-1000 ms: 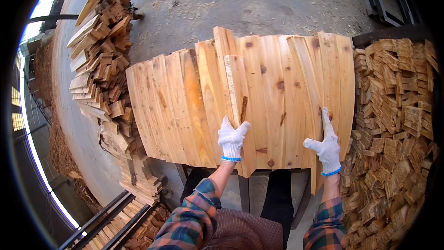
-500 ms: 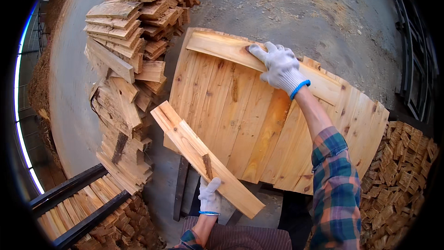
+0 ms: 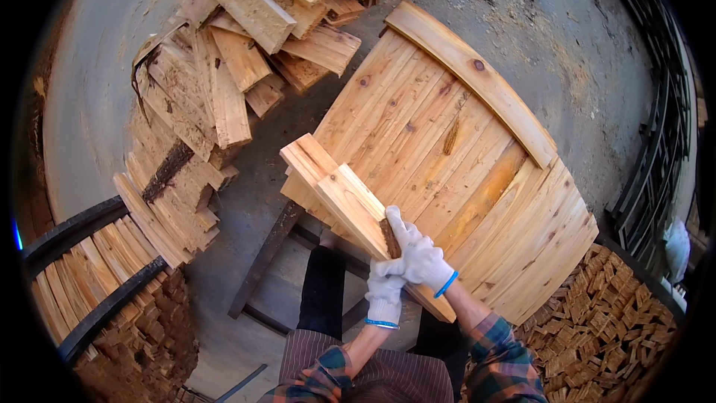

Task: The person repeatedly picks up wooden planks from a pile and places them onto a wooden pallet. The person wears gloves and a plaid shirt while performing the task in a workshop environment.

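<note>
My left hand point(image 3: 383, 300), in a white knit glove with a blue cuff, grips a long wooden board point(image 3: 307, 155) from below, over the near edge of the table. On top of that board lies a shorter piece of board point(image 3: 349, 192) with a dark, bark-like end. My right hand point(image 3: 421, 255), gloved the same way, is closed at that dark end, close against my left hand. Beyond them is a row of boards side by side point(image 3: 418, 149). Another board point(image 3: 477, 75) with a knot lies across their far ends.
Rough boards point(image 3: 224, 82) are heaped at the upper left. At the lower left, more boards stand between dark metal rails point(image 3: 74, 235). A stack of board ends point(image 3: 597, 313) rises at the lower right. Dark metal frames point(image 3: 649, 149) line the right side, and a dark table leg point(image 3: 261, 261) shows below.
My right hand has left the board across the far ends and come back to the short piece beside my left hand. The view has turned, so the table appears rotated.
</note>
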Available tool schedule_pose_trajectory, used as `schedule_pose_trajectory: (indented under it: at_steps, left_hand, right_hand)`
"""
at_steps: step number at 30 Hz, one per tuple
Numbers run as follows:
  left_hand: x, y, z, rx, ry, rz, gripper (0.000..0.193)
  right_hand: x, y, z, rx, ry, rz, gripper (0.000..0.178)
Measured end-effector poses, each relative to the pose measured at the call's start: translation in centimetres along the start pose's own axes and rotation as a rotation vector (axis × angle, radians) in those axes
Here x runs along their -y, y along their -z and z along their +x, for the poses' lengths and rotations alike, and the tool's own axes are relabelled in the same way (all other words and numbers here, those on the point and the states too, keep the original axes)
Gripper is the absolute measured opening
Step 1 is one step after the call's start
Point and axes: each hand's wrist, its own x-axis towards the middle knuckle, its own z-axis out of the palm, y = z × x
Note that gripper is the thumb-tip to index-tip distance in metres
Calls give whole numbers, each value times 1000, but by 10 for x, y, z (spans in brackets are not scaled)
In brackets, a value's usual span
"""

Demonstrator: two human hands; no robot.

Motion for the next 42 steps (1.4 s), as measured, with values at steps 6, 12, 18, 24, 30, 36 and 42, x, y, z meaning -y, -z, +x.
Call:
schedule_pose_trajectory:
  at_steps: [6,12,18,24,30,36,42]
  left_hand:
    - [-32,14,-11,185,6,726,47]
    - [-46,90,21,110,71,461,60]
    - [-112,135,88,-237,-85,56,69]
    - [-132,140,129,-235,-62,-27,66]
    - [-130,131,104,-266,8,-19,63]
    - [-120,97,49,119,-192,425,65]
    - [-120,62,80,27,-618,681,72]
  right_hand:
    - [47,7,1,42,-173,-121,122]
    - [15,-34,11,-417,122,-424,101]
    - [8,-51,29,-505,129,-463,94]
    - [42,6,26,-377,-72,-483,112]
    - [45,-4,18,-455,-71,-115,122]
    - [50,21,37,-696,-110,748,119]
    - [-60,106,90,-955,-478,-120,108]
